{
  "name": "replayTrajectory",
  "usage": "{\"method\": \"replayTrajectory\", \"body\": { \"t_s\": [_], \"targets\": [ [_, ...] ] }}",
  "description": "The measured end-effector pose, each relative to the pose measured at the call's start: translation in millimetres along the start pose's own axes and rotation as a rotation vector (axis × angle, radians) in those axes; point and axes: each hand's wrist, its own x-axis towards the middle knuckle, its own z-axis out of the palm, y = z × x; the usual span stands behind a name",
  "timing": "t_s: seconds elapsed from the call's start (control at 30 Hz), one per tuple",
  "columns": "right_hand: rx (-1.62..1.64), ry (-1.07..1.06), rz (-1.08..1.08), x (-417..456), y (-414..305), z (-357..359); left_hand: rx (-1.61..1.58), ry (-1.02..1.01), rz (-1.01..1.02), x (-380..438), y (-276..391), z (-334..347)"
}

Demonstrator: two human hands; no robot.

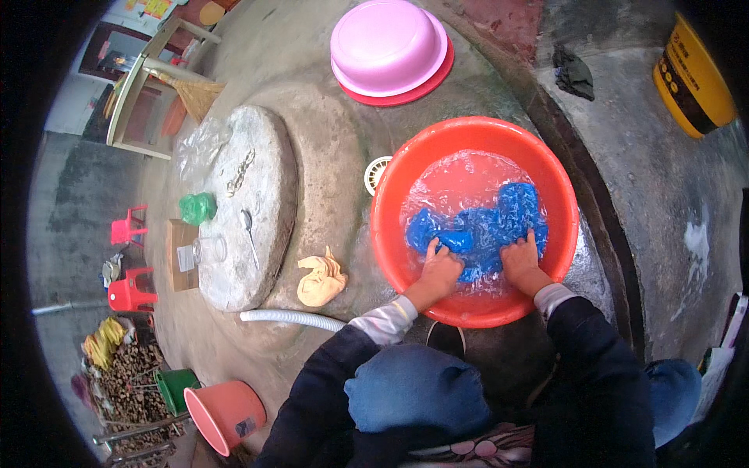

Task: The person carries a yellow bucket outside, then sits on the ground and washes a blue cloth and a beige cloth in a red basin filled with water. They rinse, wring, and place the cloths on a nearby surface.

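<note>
A round red plastic basin (474, 133) holds sudsy water and a soaked blue cloth (488, 225) that looks like a garment. On the left side of the basin, my left hand (440, 270) grips the lower left edge of the cloth, near a bulging fold. My right hand (519, 260) has its fingers closed on the cloth's lower right part. Both hands are at the water's surface, a short way apart. What lies beneath the cloth and under my fingers is hidden.
A pink basin (387, 44) lies upside down beyond. Left are a floor drain cover (376, 174), a tan cloth (322, 281), a grey hose (289, 316) and a round stone slab (234, 281) bearing a spoon (249, 234). A gutter (591, 193) runs right; a yellow bucket (690, 82) stands beyond.
</note>
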Motion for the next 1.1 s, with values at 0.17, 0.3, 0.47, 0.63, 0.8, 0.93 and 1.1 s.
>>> {"method": "replayTrajectory", "body": {
  "t_s": [0.17, 0.3, 0.47, 0.63, 0.8, 0.93, 1.1],
  "targets": [
    [0.529, 0.145, -0.114, -7.1, 25.1, -49.6, -0.777, 0.337, -0.199, -30.6, -24.8, -56.4],
    [0.825, 0.485, -0.243, -17.3, 56.0, -139.4, -0.812, 0.691, -0.038, -43.1, -27.9, -143.5],
    [1.122, 0.63, -0.452, -60.8, 64.3, -253.2, -0.442, 1.069, 0.086, -75.9, -24.7, -229.7],
    [1.46, 0.638, -0.539, -119.7, 45.7, -308.9, -0.418, 1.178, 0.057, -110.7, -23.6, -279.1],
    [1.735, 0.481, -0.615, -125.8, 30.8, -312.9, -1.003, 0.962, 0.224, -125.4, -17.3, -292.2],
    [1.495, 0.347, -0.527, -120.3, 32.4, -301.1, -1.226, 0.947, 0.146, -105.3, -30.7, -277.1],
    [0.763, 0.346, -0.178, -74.3, 48.3, -258.0, -0.726, 0.668, -0.01, -36.3, -74.9, -211.1]
  ]
}}
